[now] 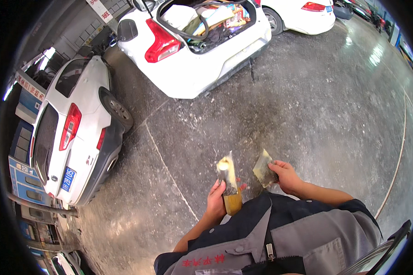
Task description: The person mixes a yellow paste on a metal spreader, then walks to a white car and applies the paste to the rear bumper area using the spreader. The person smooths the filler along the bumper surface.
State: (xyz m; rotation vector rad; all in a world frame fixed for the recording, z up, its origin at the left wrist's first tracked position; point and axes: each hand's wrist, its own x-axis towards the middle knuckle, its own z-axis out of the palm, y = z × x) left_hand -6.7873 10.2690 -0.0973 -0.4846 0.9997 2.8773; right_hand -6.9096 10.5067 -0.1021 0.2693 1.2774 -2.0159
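Observation:
My left hand (216, 198) is closed round a putty knife (232, 184). Its amber-yellow handle points down toward my body, and its grey blade carries a cream-coloured smear of paste at the far end. To the right of it, my right hand (284, 176) pinches a flat scraper blade (263, 169) between thumb and fingers. Pale yellowish paste coats the edges of that blade. The two tools are held apart in front of my torso, above the floor. The fingers behind each tool are partly hidden.
A white car (192, 68) with an open boot full of loose items stands ahead. Another white car (85, 123) is parked at the left, and a third white car (298, 18) at the far right. Grey concrete floor (307, 91) with painted lines lies between.

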